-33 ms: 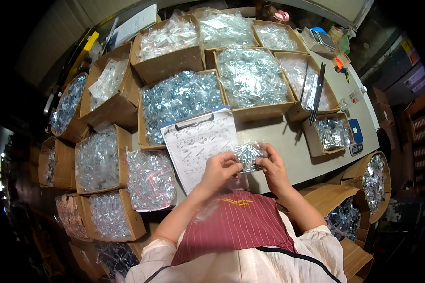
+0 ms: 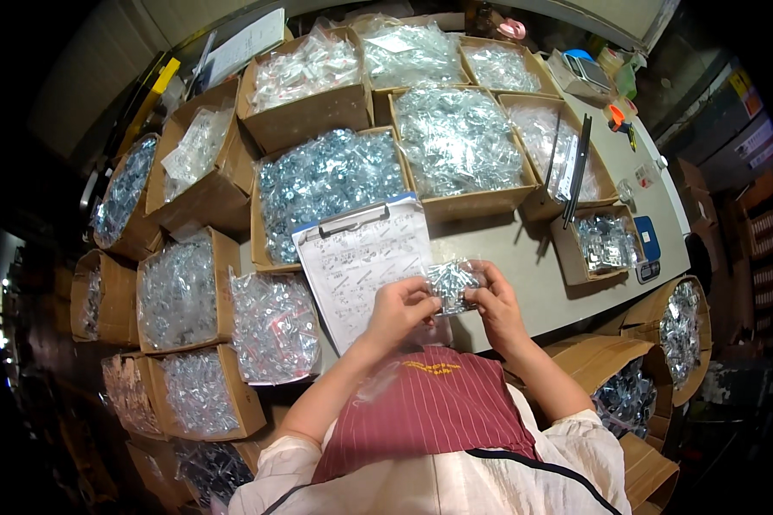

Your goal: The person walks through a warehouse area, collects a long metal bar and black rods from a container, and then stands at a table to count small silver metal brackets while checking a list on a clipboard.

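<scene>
Between my two hands is a small clear plastic bag of silvery screws (image 2: pixel 453 281), held up over the near edge of the table. My left hand (image 2: pixel 400 311) pinches the bag's left side with thumb and fingers. On the opposite side, my right hand (image 2: pixel 498 305) grips it, thumb on the front and fingers partly hidden behind. Just left of the bag lies a clipboard (image 2: pixel 404 209) with a sheet of handwritten and printed lines, its lower part behind my left hand.
Cardboard boxes of bagged metal parts surround me: a bluish lot (image 2: pixel 331 180), a clear-bagged lot (image 2: pixel 459 142), and several more at left and right. Black rods (image 2: pixel 580 163) lean on a box at right. A small blue scale (image 2: pixel 648 239) rests on the grey table (image 2: pixel 541 296).
</scene>
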The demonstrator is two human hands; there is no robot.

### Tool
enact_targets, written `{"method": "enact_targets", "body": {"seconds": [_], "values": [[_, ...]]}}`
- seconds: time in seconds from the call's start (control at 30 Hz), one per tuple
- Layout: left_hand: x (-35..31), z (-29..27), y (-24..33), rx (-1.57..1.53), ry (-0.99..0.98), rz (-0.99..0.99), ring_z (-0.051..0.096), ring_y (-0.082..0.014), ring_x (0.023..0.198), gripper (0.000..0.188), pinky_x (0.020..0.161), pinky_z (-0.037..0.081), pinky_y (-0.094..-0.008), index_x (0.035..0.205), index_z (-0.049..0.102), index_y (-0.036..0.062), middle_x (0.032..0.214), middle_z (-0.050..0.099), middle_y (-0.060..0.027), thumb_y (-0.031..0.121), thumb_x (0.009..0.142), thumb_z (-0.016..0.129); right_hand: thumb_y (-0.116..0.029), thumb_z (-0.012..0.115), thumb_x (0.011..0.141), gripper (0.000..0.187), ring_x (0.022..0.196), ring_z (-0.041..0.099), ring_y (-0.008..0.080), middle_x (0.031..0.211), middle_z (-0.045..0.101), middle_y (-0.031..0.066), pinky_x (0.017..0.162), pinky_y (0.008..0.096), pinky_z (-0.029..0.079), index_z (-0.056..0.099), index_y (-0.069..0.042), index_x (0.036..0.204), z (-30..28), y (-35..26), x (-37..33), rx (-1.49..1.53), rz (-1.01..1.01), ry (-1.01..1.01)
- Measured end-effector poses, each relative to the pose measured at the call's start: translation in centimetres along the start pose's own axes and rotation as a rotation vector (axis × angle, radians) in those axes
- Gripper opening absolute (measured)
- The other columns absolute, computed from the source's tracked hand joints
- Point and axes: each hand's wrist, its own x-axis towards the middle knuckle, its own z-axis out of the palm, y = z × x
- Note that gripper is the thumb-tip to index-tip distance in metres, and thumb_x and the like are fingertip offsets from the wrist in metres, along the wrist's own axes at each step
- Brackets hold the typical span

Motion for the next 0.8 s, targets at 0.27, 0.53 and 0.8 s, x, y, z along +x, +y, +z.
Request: {"method": "enact_targets", "body": {"seconds": [0.27,0.53,0.8], "values": [[0.27,0.09,-0.61,-0.008,0.005,-0.014,0.064,-0.0114,0.065,0.018,0.059,0.052,-0.0237,0.1,0.065,-0.0065,0.082,0.069,-0.0085,0.005,0.086,0.065,-0.003,0.051,0.086,0.038,0.097,0.057,0.0124,0.109,0.06,0.0061,0.086,0.028,0.046,0.05,-0.001,0.124,0.31,-0.42,-0.28,-0.033,0.023,-0.029],[0.08,0.49,-0.29,0.041,0.071,-0.017,0.064,-0.0102,0.068,0.021,0.058,0.051,-0.023,0.103,0.066,-0.0052,0.084,0.07,-0.0075,0.004,0.085,0.065,-0.002,0.052,0.086,0.039,0.099,0.057,0.0128,0.109,0.06,0.0061,0.088,0.0285,0.045,0.05,-0.001,0.125,0.34,0.22,-0.29,-0.007,0.03,-0.035],[0.33,0.14,-0.62,-0.083,0.029,-0.031,0.063,-0.0096,0.074,0.026,0.063,0.051,-0.0227,0.11,0.066,-0.0043,0.092,0.069,-0.0068,0.005,0.085,0.067,-0.005,0.056,0.084,0.046,0.089,0.053,0.0088,0.104,0.058,0.0036,0.077,0.0228,0.042,0.048,-0.001,0.129,0.54,-0.36,-0.23,0.011,0.018,-0.002]]}}
